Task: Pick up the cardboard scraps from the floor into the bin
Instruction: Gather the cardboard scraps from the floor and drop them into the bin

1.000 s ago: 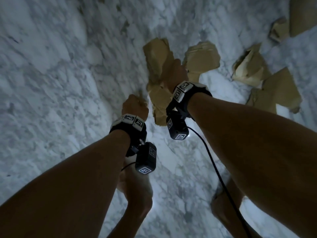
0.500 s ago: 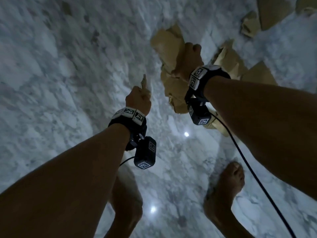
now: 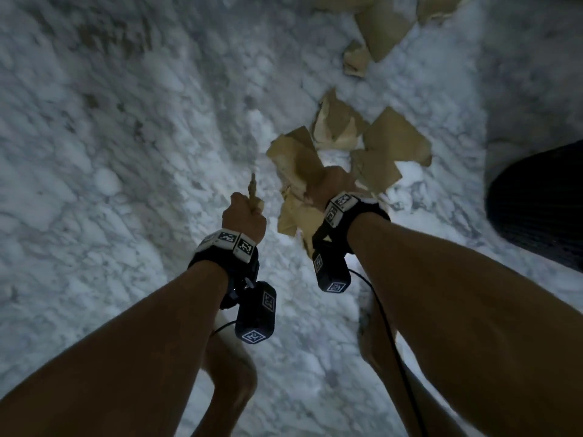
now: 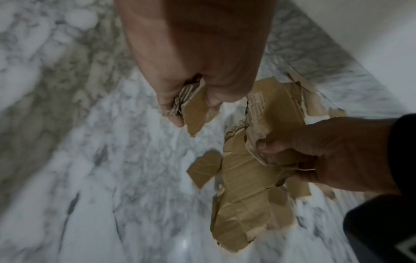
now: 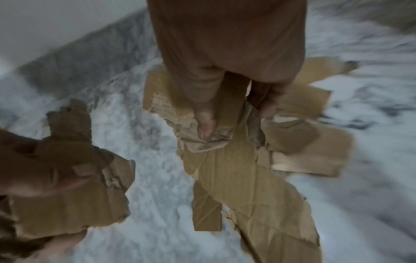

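Much of what we see is dim and smeared: both wrist views are blurred by motion, and the head view is dark. Our right hand (image 3: 328, 184) covers the middle of the bunch of torn scraps (image 3: 295, 171) it holds, so we cannot count the pieces; thumb and fingers are curled tight round them, and a long torn strip (image 5: 247, 195) hangs from the grip. Our left hand (image 3: 243, 216) is closed in a fist round a small scrap (image 4: 194, 110), whose corrugated edge pokes out between thumb and fingers; in the head view only a thin sliver (image 3: 252, 187) shows above the knuckles.

At the right edge of the head view a dark ribbed shape (image 3: 536, 209) is cut off by the frame; we cannot tell whether it is the bin.

More scraps lie on the white marble floor (image 3: 110, 152) just beyond our right hand: a crumpled piece (image 3: 334, 127) touching a flat one (image 3: 394, 137), and further off a small piece (image 3: 356, 59) beside a larger one (image 3: 383, 26), part of it out of frame. Wrist bands with printed markers (image 3: 235, 242) sit on both arms, and a black cable (image 3: 388, 326) trails from the right one. Below the forearms our bare legs (image 3: 227, 367) are partly hidden.
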Demonstrator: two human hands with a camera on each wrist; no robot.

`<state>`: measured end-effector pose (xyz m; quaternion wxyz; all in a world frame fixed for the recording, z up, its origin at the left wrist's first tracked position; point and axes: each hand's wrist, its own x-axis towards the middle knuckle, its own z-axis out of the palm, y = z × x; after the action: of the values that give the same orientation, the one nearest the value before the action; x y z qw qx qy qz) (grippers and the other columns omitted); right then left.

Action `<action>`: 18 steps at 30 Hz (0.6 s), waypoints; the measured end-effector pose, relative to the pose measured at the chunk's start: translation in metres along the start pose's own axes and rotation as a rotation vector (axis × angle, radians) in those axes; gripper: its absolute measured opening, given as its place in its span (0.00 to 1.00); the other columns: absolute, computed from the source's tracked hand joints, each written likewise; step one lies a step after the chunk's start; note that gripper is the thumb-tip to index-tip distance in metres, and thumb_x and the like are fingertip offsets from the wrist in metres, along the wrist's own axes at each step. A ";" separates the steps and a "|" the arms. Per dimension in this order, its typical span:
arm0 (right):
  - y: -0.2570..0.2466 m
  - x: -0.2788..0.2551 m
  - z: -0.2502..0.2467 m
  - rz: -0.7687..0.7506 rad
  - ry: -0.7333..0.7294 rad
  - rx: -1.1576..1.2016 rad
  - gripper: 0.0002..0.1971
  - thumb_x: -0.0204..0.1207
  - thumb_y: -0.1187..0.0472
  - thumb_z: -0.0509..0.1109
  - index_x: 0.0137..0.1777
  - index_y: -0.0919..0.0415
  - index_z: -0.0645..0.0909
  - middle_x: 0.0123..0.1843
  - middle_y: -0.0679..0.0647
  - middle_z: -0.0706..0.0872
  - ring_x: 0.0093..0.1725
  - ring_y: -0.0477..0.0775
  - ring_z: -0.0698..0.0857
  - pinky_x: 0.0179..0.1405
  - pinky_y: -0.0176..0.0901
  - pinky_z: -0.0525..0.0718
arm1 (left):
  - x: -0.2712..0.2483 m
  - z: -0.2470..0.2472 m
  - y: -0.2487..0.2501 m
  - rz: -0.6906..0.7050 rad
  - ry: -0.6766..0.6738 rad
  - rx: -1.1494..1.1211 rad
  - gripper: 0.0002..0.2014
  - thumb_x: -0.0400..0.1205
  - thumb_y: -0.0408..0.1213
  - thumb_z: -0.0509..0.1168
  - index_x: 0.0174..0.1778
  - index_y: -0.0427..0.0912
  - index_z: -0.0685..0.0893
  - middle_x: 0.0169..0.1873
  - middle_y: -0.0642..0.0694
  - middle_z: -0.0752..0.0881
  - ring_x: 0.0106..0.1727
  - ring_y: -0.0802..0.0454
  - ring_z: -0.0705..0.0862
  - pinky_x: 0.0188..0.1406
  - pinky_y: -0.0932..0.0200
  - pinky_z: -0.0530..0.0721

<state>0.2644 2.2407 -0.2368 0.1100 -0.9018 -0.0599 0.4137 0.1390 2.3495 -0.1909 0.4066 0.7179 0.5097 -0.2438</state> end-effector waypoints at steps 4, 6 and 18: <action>0.036 -0.059 -0.080 0.065 0.079 0.289 0.14 0.76 0.56 0.72 0.60 0.59 0.82 0.53 0.55 0.88 0.50 0.57 0.86 0.45 0.43 0.79 | -0.055 -0.001 0.070 0.095 -0.037 0.038 0.10 0.83 0.31 0.61 0.59 0.34 0.72 0.62 0.32 0.80 0.61 0.35 0.81 0.45 0.56 0.73; 0.052 -0.084 -0.133 0.043 0.184 0.402 0.10 0.71 0.56 0.74 0.51 0.56 0.83 0.41 0.52 0.87 0.40 0.57 0.85 0.40 0.45 0.83 | -0.080 0.002 0.117 0.166 -0.056 0.046 0.10 0.82 0.32 0.62 0.58 0.34 0.72 0.61 0.33 0.81 0.60 0.36 0.82 0.45 0.57 0.73; 0.245 -0.168 -0.394 0.154 0.675 0.521 0.11 0.76 0.60 0.69 0.58 0.60 0.80 0.48 0.62 0.88 0.40 0.62 0.83 0.36 0.50 0.83 | -0.249 0.122 0.397 0.598 -0.181 0.168 0.08 0.85 0.36 0.59 0.56 0.37 0.71 0.44 0.40 0.76 0.41 0.43 0.75 0.37 0.53 0.70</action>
<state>0.4585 1.9116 0.0748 0.3161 -0.9305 0.1535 0.1039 0.4258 2.0562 0.0652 0.4434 0.8423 0.2159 -0.2177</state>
